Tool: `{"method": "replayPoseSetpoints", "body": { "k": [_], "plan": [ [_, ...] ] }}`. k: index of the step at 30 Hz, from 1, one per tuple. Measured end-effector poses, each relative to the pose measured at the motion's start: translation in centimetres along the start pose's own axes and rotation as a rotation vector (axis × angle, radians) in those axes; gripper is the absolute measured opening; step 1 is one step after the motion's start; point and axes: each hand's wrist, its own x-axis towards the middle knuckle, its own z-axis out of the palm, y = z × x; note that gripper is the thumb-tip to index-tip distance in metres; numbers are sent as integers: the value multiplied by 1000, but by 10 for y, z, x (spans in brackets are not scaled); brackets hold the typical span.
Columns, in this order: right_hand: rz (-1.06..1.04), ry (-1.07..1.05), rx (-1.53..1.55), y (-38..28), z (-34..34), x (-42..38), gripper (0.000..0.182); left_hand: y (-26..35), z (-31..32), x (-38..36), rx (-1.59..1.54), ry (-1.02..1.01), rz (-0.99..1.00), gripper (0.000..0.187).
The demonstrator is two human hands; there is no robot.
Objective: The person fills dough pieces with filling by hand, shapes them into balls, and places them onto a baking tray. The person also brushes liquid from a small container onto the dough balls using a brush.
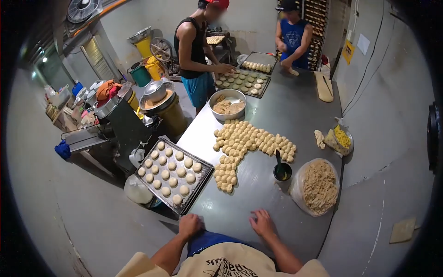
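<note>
Left hand (190, 225), grip unclear, is at the edge of our table (247, 201), nr the dough-ball tray (195, 187); right hand (259, 222), fingers apart, lies empty. Small dough pieces (226, 170) crowd ahead: we think they'd poss. stick together. Tray may overhang; a L-arm bump might tip it.

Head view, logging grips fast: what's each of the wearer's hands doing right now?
Left hand: curled at the edge of the table; whether it grips anything cannot be told.
Right hand: open, empty, on the table.
</note>
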Motion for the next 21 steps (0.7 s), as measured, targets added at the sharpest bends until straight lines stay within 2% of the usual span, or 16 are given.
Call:
{"method": "replayPoseSetpoints", "body": {
  "k": [2,4,6,8,9,12,16,17,21],
  "plan": [
    [-73,183,-145,-10,16,24,49,24,13,11,-26,111,308,28],
    [-65,219,-258,-5,11,38,57,47,-10,29,-72,26,384,35],
    [-59,239,-332,0,16,55,63,58,-15,55,-78,137,505,46],
    [-57,209,-365,15,26,42,66,59,3,54,-62,135,601,56],
    [-47,227,-398,11,27,55,66,51,-9,82,-121,68,603,60],
    [-20,206,-461,6,31,62,68,41,-10,94,-73,102,655,59],
    [45,124,-503,1,26,69,68,31,-4,95,88,48,630,64],
    [53,113,-507,0,21,70,68,33,1,97,71,105,634,63],
    [73,46,-566,3,37,75,69,21,7,102,44,83,608,61]
  ]
}}
